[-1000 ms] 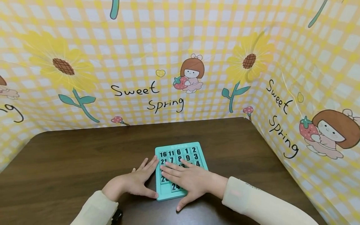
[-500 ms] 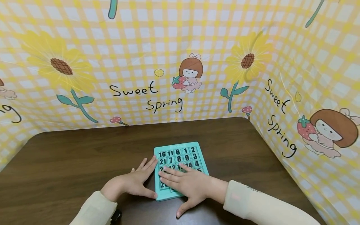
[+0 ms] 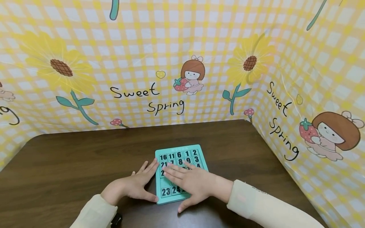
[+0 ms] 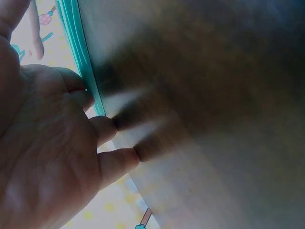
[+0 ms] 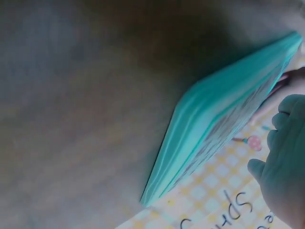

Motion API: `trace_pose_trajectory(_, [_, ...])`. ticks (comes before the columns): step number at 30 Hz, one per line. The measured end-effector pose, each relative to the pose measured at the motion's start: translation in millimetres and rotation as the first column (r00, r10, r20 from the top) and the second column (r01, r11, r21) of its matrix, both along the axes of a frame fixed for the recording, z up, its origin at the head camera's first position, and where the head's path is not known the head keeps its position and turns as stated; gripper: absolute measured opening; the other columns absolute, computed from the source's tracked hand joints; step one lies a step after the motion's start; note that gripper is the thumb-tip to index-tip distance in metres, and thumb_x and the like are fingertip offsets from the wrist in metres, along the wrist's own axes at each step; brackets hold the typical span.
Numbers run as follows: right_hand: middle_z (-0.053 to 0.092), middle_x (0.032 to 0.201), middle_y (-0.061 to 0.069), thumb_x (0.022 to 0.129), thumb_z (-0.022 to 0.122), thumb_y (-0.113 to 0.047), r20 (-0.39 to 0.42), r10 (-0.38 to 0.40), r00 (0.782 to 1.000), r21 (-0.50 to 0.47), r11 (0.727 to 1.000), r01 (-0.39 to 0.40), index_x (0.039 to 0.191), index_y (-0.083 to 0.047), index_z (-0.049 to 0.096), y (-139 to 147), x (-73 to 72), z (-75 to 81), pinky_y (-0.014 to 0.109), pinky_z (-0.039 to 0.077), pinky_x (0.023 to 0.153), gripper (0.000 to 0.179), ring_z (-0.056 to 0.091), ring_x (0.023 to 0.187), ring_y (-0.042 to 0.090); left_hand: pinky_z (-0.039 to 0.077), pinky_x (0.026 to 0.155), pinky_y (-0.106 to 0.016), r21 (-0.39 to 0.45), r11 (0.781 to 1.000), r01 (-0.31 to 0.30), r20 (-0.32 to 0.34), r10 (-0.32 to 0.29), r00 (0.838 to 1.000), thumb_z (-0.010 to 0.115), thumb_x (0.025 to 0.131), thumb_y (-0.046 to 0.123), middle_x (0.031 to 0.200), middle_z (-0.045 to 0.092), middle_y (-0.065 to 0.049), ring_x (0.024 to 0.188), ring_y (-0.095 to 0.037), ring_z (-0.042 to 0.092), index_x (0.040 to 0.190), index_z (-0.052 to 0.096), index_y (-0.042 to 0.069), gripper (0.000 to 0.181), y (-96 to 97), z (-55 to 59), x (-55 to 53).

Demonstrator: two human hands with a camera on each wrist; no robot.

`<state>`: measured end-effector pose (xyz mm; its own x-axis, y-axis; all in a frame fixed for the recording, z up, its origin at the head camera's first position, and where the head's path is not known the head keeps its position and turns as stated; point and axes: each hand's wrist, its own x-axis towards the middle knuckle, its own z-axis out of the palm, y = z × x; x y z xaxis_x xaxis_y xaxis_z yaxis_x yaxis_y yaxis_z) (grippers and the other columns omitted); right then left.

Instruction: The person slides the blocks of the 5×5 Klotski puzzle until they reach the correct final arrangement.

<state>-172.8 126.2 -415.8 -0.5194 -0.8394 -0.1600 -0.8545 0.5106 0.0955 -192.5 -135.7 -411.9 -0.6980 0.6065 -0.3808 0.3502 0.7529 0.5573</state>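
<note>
A teal sliding number puzzle (image 3: 178, 148) lies flat on the brown table, its black-numbered tiles in a grid. My left hand (image 3: 132, 186) rests against its left side, fingertips near the upper edge and thumb at the lower left corner. In the left wrist view, the fingers of that hand (image 4: 52, 133) lie along the teal side. My right hand (image 3: 194, 182) spreads over the middle tiles with fairly straight fingers, its thumb off the near edge. It hides several tiles on the right and centre. Tile 23 (image 3: 166, 192) sits in the bottom left corner, with a bare slot above it.
The dark wooden table (image 3: 85, 158) stretches around the puzzle. A yellow checked cloth (image 3: 128, 57) printed with flowers and "Sweet Spring" stands behind the table and along its right side. A black band (image 3: 116, 219) shows at my left cuff.
Tile 23 has slid down into the bottom left corner, and the slot now lies above it. My right hand moved toward me, then back up. The left hand stayed at the puzzle's side.
</note>
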Motion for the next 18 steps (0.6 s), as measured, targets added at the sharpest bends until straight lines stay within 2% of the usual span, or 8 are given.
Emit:
trace_pose_trajectory(8, [-0.003,0.169,-0.002,0.084,0.042,-0.083,0.067,-0.084,0.994,-0.013,0.996,0.085,0.161,-0.016,0.006,-6,-18.9,-2.2,0.055,0.013,0.123,0.108,-0.004,0.156,0.018,0.007,0.106,-0.082,0.003,1.000,0.004,-0.003,-0.004,1.000,0.078,0.080,0.051,0.169,-0.009,-0.009,0.153,-0.044,-0.010,0.161,0.000,0.010,0.120,-0.7,-0.8,-0.3])
trace_pose_trajectory(18, [-0.005,0.169,-0.004,0.084,0.039,-0.084,0.091,-0.107,0.990,0.004,0.994,0.107,0.161,-0.017,0.005,-12,-21.3,-8.3,0.054,0.012,0.124,0.108,-0.006,0.156,0.015,0.007,0.106,-0.081,-0.001,1.000,0.008,0.005,-0.008,1.000,0.077,0.081,0.051,0.168,-0.010,-0.009,0.153,-0.044,-0.011,0.161,-0.001,0.011,0.119,-0.9,0.7,-0.7])
